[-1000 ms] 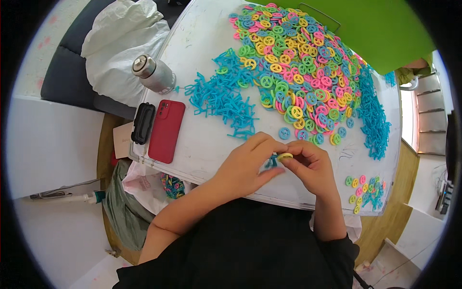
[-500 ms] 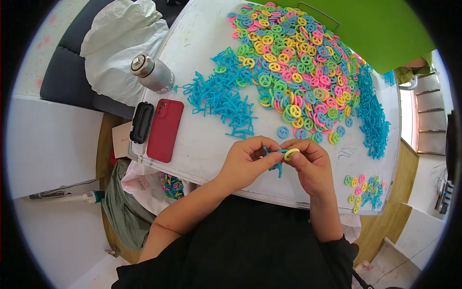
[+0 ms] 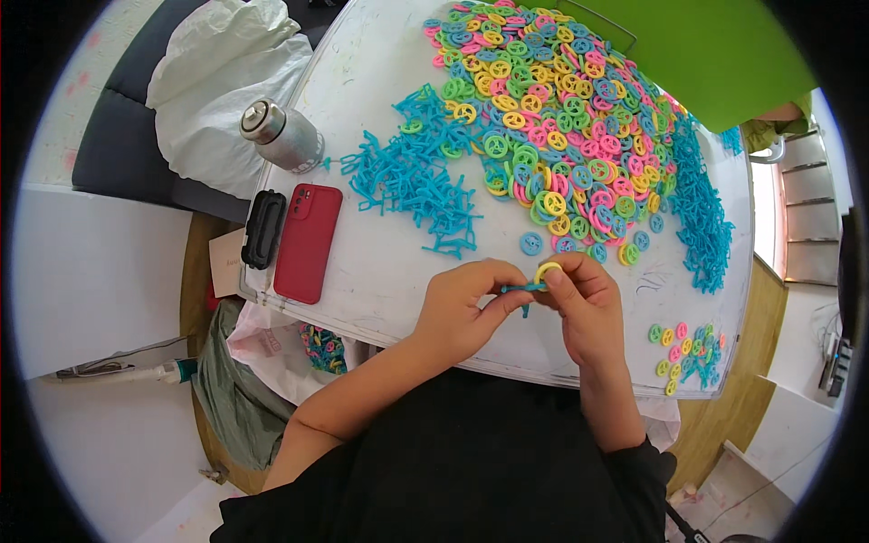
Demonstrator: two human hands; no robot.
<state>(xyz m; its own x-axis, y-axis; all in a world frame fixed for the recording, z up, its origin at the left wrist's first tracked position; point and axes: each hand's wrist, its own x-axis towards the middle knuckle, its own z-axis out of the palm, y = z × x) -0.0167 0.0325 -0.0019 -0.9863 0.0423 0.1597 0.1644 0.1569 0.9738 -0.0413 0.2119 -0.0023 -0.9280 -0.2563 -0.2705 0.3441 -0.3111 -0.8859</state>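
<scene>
My left hand (image 3: 466,303) pinches a small blue branched plastic piece (image 3: 525,289) between thumb and fingers. Against it, my right hand (image 3: 587,303) grips a yellow plastic wheel (image 3: 549,271) with thumb and forefinger. The wheel and the blue piece meet between my fingertips; whether they are joined is hidden. Beyond my hands spreads a large heap of pink, yellow, green and blue wheels (image 3: 570,118). Left of it lies a tangle of blue branched pieces (image 3: 412,176), and another pile of blue pieces (image 3: 701,222) lies along the right side.
On the white table (image 3: 371,281), a steel bottle (image 3: 288,140), a red phone (image 3: 309,244) and a black case (image 3: 264,229) stand at the left. A small group of wheels and blue pieces (image 3: 692,353) lies at the near right. A green panel (image 3: 706,54) rises at the back.
The yellow wheel has tilted and moved up slightly at the fingertips, and the blue piece has turned more level. Both hands stay together in nearly the same place.
</scene>
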